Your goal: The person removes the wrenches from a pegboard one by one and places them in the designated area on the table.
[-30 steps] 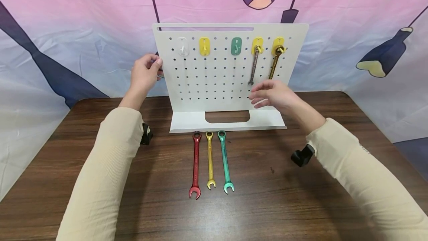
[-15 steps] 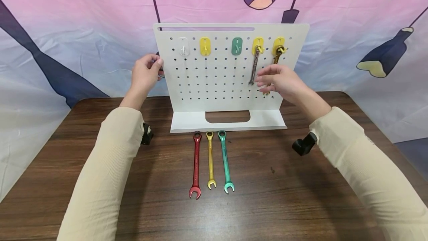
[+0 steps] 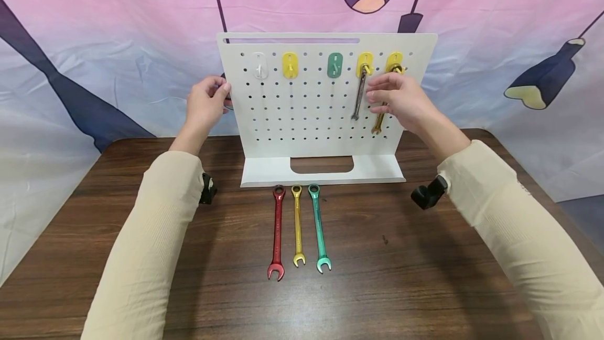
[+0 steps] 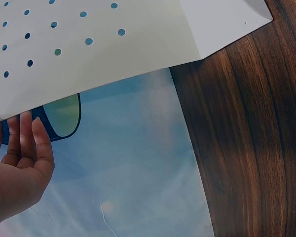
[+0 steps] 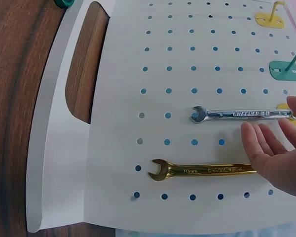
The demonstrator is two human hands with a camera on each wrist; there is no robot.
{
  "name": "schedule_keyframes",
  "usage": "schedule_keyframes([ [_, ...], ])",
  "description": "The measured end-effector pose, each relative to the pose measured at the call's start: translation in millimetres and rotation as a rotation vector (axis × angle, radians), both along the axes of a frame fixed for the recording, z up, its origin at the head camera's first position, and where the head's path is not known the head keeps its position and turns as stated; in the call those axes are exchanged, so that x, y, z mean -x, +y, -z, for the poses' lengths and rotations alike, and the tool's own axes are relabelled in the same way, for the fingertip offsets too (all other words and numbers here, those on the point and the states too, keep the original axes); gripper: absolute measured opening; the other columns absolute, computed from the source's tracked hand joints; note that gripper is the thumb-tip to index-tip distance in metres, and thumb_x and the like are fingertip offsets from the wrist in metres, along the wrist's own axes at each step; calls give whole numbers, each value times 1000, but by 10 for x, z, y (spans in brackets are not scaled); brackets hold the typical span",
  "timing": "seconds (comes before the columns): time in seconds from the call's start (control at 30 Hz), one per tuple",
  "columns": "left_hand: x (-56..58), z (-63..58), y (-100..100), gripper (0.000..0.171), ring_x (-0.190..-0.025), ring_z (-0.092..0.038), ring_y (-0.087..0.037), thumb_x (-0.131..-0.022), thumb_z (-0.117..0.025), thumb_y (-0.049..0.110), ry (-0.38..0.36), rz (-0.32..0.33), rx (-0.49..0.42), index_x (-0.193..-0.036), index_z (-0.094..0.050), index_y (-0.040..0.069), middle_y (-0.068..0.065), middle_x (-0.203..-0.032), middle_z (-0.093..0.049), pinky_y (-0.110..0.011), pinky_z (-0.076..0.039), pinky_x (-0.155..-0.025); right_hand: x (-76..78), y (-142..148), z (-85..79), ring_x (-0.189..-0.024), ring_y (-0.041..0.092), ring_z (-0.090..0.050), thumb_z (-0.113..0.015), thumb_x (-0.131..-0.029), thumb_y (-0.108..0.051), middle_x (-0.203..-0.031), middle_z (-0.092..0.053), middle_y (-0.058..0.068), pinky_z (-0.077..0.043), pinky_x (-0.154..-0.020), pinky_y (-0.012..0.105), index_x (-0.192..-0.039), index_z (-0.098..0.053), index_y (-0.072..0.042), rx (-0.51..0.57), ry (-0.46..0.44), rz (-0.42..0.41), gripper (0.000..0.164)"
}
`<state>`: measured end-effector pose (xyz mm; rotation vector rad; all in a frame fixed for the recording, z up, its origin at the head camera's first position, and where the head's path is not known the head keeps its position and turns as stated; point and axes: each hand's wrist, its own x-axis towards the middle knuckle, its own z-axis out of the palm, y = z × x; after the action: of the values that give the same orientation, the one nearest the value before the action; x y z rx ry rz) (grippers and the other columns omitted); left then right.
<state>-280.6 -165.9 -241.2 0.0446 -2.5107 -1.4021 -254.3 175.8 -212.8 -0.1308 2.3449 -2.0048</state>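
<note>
My left hand (image 3: 205, 99) grips the left edge of the white pegboard (image 3: 401, 41), thumb at the front edge and fingers behind it. On the board's right side, a silver combination wrench (image 3: 360, 93) and a gold one (image 3: 379, 124) hang by their ring ends from yellow hooks. My right hand (image 3: 400, 99) is in front of the gold wrench's upper shank, hiding part of it, with relaxed fingers and nothing between them. In the right wrist view, the fingertips (image 5: 249, 133) are just beside the silver wrench's shank (image 5: 246, 114).
A red wrench (image 3: 277, 230), a yellow wrench (image 3: 298, 224) and a green wrench (image 3: 319, 230) lie in a row on the wooden table (image 3: 368, 287), before the board's base. White (image 3: 259, 70), yellow (image 3: 290, 70) and green hooks (image 3: 335, 70) on the board bear nothing. A printed cloth (image 3: 141, 25) hangs behind.
My right hand has risen along the gold wrench toward the hooks, uncovering its lower end and covering its upper part. The left hand stays at the board's edge.
</note>
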Motion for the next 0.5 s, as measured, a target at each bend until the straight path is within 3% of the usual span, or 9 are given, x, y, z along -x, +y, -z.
schedule_keyframes([
  [0.3, -3, 4, 0, 33, -93, -58, -23, -97, -41, 30, 4, 5, 2, -114, -52, 3, -10, -103, -55, -32, -50, -81, 32, -48, 9, -105, 22, -50, -52, -90, 3, -112, -48, 10, -44, -94, 39, -121, -45, 3, 69, 8, 15, 32],
  [0.5, 2, 7, -1, 33, -94, -58, -24, -97, -41, 30, 7, 5, 5, -114, -52, 4, -10, -102, -55, -32, -50, -80, 38, -68, 6, -105, 23, -50, -51, -90, 3, -115, -47, 12, -44, -93, 39, -126, -40, 2, 95, 9, 18, 37],
])
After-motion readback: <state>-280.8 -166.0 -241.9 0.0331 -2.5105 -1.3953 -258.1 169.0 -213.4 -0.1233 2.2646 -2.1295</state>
